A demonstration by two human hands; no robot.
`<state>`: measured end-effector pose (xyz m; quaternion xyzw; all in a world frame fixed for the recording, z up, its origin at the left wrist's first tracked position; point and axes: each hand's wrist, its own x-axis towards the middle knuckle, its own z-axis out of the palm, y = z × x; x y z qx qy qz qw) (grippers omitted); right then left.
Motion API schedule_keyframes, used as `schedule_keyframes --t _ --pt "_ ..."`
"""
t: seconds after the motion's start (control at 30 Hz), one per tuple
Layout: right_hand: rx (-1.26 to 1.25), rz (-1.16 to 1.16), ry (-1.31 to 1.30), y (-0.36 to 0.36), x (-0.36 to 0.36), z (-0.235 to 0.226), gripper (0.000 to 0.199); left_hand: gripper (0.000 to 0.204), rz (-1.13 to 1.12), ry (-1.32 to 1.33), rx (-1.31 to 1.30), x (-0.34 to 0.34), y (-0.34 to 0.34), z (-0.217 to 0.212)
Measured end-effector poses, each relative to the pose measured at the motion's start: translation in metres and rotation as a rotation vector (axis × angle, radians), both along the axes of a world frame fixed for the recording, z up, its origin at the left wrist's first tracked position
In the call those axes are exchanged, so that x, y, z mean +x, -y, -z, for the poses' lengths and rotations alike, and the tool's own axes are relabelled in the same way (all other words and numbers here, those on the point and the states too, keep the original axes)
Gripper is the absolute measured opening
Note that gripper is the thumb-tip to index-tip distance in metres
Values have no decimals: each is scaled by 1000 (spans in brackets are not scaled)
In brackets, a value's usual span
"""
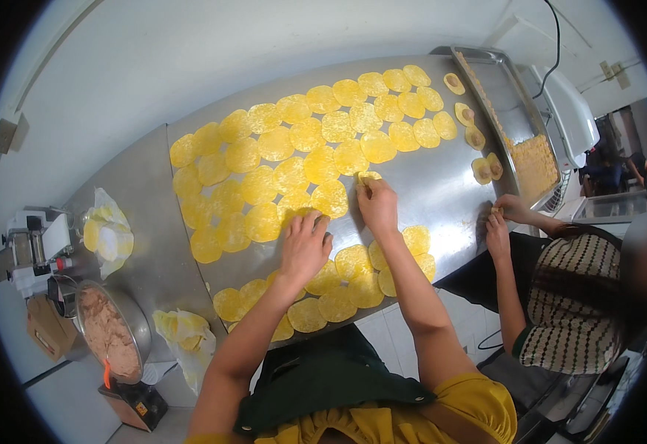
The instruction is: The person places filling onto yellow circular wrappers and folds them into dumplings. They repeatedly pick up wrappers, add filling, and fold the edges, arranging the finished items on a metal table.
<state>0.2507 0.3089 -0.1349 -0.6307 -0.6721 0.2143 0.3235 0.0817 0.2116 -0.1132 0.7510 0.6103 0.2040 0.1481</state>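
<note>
Leftmost, we have a metal bowl (pixel 143 325); then our left hand (pixel 306 243) reaches over yellow dough rounds (pixel 291 176), its grip unclear. Our right hand's (pixel 377 206) fingers pinch a small dough piece (pixel 370 175) on the steel table (pixel 449 189).

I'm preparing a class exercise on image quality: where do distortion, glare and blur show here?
In the head view, the far edge of the steel table bows and the corners go black; pale glare lies on metal beyond the right hand; a co-worker's head is blurred; the yellow rounds look fairly sharp.
</note>
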Motion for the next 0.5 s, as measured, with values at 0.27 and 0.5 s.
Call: schedule_keyframes --t 0.27,0.5 --pt "-31 -138 79 16 -24 -16 20 33 -12 142 10 -24 43 -26" --pt "-99 -299 -290 101 -124 -94 23 26 -85 387 207 -139 199 -127"
